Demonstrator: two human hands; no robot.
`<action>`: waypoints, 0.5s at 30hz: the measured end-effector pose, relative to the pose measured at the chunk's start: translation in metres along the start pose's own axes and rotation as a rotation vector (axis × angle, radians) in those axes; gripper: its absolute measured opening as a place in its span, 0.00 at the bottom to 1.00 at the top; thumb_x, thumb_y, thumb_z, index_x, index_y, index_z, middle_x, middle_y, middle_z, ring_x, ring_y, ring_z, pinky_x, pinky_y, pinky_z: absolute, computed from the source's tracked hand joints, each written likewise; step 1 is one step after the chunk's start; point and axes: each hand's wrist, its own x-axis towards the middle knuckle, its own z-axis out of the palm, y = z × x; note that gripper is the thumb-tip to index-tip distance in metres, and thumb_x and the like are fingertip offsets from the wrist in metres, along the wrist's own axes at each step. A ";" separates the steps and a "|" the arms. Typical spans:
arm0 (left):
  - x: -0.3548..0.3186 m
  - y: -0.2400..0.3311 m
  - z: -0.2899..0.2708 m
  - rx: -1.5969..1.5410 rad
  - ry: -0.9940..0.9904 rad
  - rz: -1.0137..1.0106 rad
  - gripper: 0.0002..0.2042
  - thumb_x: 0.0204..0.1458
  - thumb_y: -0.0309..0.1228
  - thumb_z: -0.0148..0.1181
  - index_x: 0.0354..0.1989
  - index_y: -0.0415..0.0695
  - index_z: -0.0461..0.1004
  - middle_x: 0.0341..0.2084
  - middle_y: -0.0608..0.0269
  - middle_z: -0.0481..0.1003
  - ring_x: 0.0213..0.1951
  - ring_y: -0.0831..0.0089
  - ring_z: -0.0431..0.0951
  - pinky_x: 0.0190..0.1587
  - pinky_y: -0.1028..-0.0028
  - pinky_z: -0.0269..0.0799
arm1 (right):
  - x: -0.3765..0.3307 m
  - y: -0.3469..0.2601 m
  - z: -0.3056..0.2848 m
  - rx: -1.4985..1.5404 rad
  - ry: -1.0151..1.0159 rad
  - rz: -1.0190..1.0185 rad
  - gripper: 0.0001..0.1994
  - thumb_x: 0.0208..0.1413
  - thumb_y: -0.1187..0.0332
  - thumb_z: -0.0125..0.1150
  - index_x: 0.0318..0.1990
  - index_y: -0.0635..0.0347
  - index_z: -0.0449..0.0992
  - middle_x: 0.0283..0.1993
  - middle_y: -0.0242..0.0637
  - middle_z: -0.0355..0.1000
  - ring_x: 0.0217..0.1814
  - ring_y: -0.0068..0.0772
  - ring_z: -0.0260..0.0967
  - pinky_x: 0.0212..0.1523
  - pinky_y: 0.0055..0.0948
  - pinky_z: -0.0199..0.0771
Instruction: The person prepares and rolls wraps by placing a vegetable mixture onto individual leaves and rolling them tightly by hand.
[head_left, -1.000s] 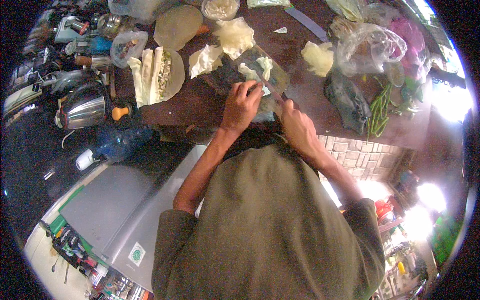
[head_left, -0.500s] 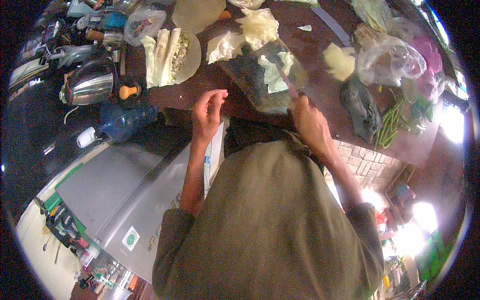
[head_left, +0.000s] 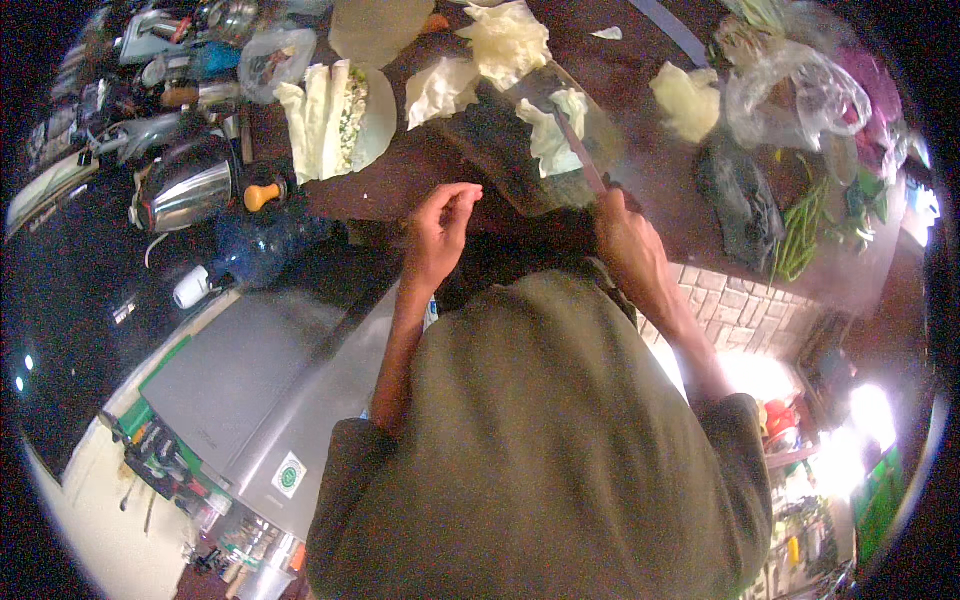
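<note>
My right hand [head_left: 632, 235] is closed round the handle of a knife [head_left: 583, 152]. Its blade points away from me across a pale cabbage leaf [head_left: 552, 140], which lies on a dark chopping board [head_left: 500, 165]. To the left of the board's near end, my left hand [head_left: 442, 232] hovers with fingers curled and pinched together; whether anything is in them is too small to see. Larger pale cabbage leaves [head_left: 507, 42] rest at the board's far end, with another leaf [head_left: 440, 92] by its left edge.
At the left, a plate [head_left: 378, 125] holds pale rolls [head_left: 320, 120] and chopped filling. A kettle [head_left: 185, 185] stands farther left. On the right lie a cabbage piece [head_left: 686, 102], a clear plastic bag [head_left: 795, 105], a dark bag [head_left: 738, 205] and green beans [head_left: 803, 225].
My left hand has moved a little to the right, closer to the board. The knife blade reaches farther over the leaf. The whole view has shifted slightly.
</note>
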 end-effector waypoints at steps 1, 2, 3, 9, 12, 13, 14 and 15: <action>0.010 0.014 0.004 0.049 -0.019 0.097 0.09 0.66 0.32 0.57 0.43 0.40 0.80 0.38 0.58 0.82 0.39 0.68 0.83 0.42 0.73 0.77 | -0.004 -0.003 -0.002 0.041 0.013 0.030 0.09 0.69 0.66 0.43 0.44 0.64 0.62 0.27 0.60 0.75 0.31 0.68 0.76 0.30 0.63 0.74; 0.015 0.030 0.008 0.118 -0.113 0.070 0.09 0.63 0.32 0.60 0.45 0.40 0.79 0.41 0.56 0.80 0.42 0.60 0.82 0.46 0.69 0.77 | -0.010 -0.008 -0.002 0.081 0.028 0.060 0.09 0.69 0.66 0.43 0.44 0.64 0.62 0.28 0.61 0.75 0.32 0.69 0.76 0.31 0.63 0.74; 0.021 0.036 0.017 0.196 -0.091 0.182 0.10 0.61 0.32 0.62 0.46 0.41 0.79 0.42 0.55 0.79 0.44 0.59 0.81 0.48 0.67 0.76 | -0.012 -0.013 -0.004 0.120 0.044 0.076 0.09 0.69 0.66 0.43 0.44 0.64 0.62 0.29 0.62 0.75 0.33 0.70 0.76 0.32 0.63 0.74; 0.059 0.058 0.070 0.550 -0.096 0.540 0.20 0.52 0.35 0.70 0.54 0.44 0.77 0.49 0.55 0.76 0.56 0.57 0.73 0.57 0.62 0.71 | -0.002 -0.010 0.002 0.214 0.137 0.085 0.10 0.69 0.66 0.43 0.44 0.65 0.63 0.32 0.65 0.75 0.36 0.73 0.74 0.36 0.65 0.73; 0.059 0.038 0.076 0.604 -0.081 0.628 0.19 0.54 0.35 0.68 0.54 0.44 0.77 0.48 0.54 0.77 0.54 0.57 0.74 0.57 0.62 0.71 | -0.010 -0.020 -0.015 0.248 0.155 0.174 0.12 0.71 0.63 0.44 0.44 0.65 0.67 0.32 0.67 0.74 0.39 0.74 0.72 0.38 0.64 0.67; 0.057 0.028 0.073 0.596 -0.055 0.682 0.18 0.56 0.35 0.66 0.53 0.43 0.77 0.47 0.54 0.77 0.52 0.56 0.75 0.56 0.61 0.72 | -0.010 -0.018 -0.016 0.242 0.182 0.165 0.12 0.70 0.63 0.45 0.44 0.65 0.67 0.32 0.66 0.74 0.38 0.73 0.73 0.38 0.64 0.69; 0.055 0.019 0.071 0.588 -0.027 0.735 0.16 0.59 0.34 0.64 0.53 0.42 0.77 0.45 0.53 0.78 0.50 0.56 0.76 0.54 0.61 0.73 | -0.010 -0.014 -0.017 0.236 0.208 0.154 0.12 0.69 0.63 0.47 0.43 0.65 0.67 0.32 0.65 0.75 0.37 0.72 0.74 0.37 0.63 0.71; 0.052 0.014 0.069 0.393 -0.010 0.567 0.14 0.61 0.35 0.62 0.51 0.40 0.77 0.44 0.53 0.79 0.47 0.57 0.78 0.51 0.63 0.74 | -0.009 -0.010 -0.017 0.232 0.238 0.145 0.12 0.68 0.63 0.48 0.42 0.65 0.67 0.31 0.64 0.75 0.36 0.71 0.75 0.36 0.63 0.73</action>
